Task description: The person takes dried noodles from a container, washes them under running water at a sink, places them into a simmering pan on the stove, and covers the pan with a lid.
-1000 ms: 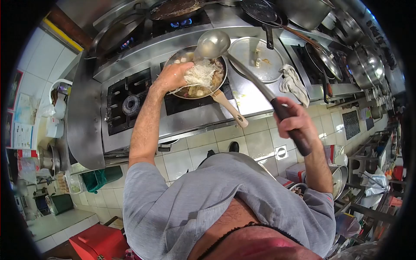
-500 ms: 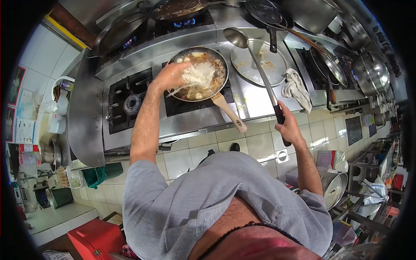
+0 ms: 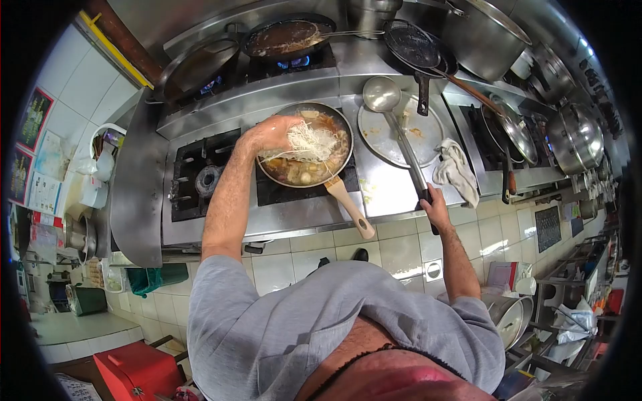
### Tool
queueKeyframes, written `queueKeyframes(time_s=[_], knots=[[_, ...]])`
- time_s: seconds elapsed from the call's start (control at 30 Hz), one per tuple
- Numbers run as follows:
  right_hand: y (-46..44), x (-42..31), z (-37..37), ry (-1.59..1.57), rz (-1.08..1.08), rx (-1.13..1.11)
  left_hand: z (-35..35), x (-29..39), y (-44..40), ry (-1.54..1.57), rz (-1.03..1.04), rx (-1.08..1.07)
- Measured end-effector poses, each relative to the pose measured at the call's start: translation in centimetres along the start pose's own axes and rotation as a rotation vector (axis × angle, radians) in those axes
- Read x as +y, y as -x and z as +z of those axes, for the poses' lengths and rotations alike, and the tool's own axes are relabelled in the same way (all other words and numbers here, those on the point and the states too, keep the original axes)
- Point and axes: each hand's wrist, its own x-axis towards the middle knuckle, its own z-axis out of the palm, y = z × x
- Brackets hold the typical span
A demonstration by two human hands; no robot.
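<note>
My left hand (image 3: 273, 133) is over the left side of a frying pan, closed on a clump of thin white noodles (image 3: 313, 142); its fingertips are partly hidden. The noodles hang into the pan and spread over brownish broth with chunky pieces (image 3: 305, 177). The pan stands on a front burner, its pale handle (image 3: 350, 208) pointing toward me. In my right hand (image 3: 438, 208) is a long steel ladle (image 3: 403, 142), held by its black grip. The ladle's bowl lies over the upper left edge of a round metal tray (image 3: 373, 131).
A crumpled cloth (image 3: 456, 172) lies right of the tray. Behind, a wide pan (image 3: 289, 37) sits over a blue flame, beside another pan (image 3: 199, 67). A bare burner (image 3: 207, 180) is at left. Dark pans (image 3: 413, 47) and a large pot (image 3: 485, 40) stand at back right.
The view has tilted, so the stove appears lower. The ladle's bowl has shifted right, closer over the tray. My left hand stays at the pan with the noodles.
</note>
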Motion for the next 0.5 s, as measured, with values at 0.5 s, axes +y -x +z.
queueKeyframes(time_s=[0.5], knots=[[-5.2, -9.6, -0.6, 0.406, -0.178, 0.019, 1.3, -1.6, -1.9, 0.008, -0.087, 0.004]])
